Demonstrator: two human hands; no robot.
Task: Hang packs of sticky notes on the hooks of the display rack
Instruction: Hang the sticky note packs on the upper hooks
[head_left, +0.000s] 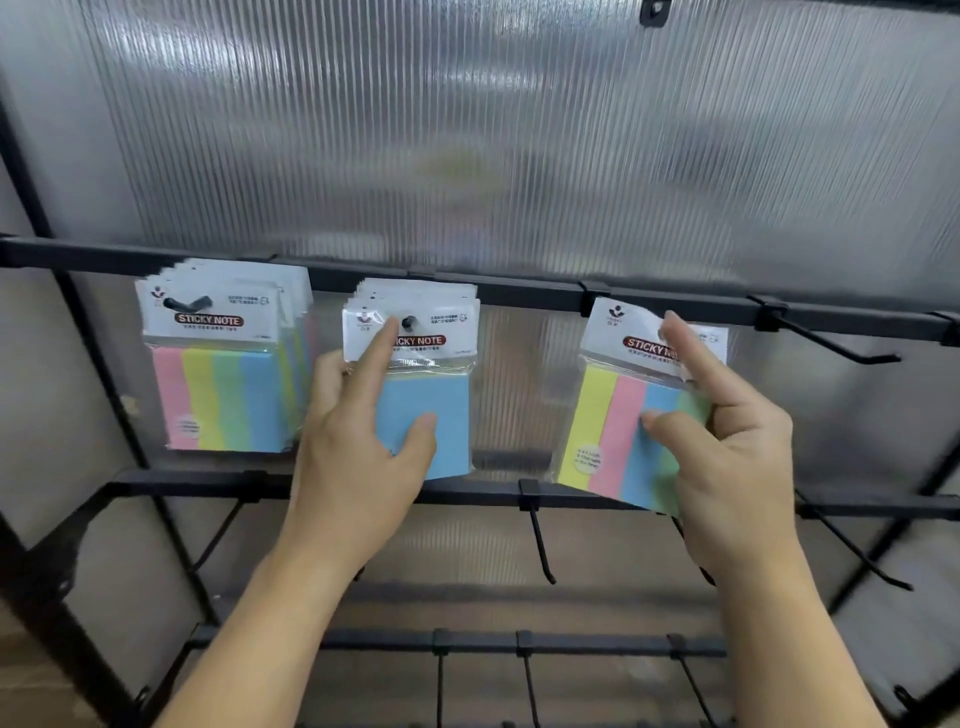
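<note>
Left hand (358, 441) first: we hold the middle stack of sticky-note packs (436, 332) by its left edge, thumb pressed on the blue pad, forefinger stretched up to the header card just beside the hook tip (409, 321) poking through it. Our right hand (727, 441) grips a four-colour pack (613, 415), thumb on its front, forefinger up along the header. This pack is tilted, its top at the top rail (530, 296); we cannot tell whether a hook carries it. Another full stack (223, 374) hangs near the rail's left end, and an empty hook (841, 345) juts out towards its right end.
</note>
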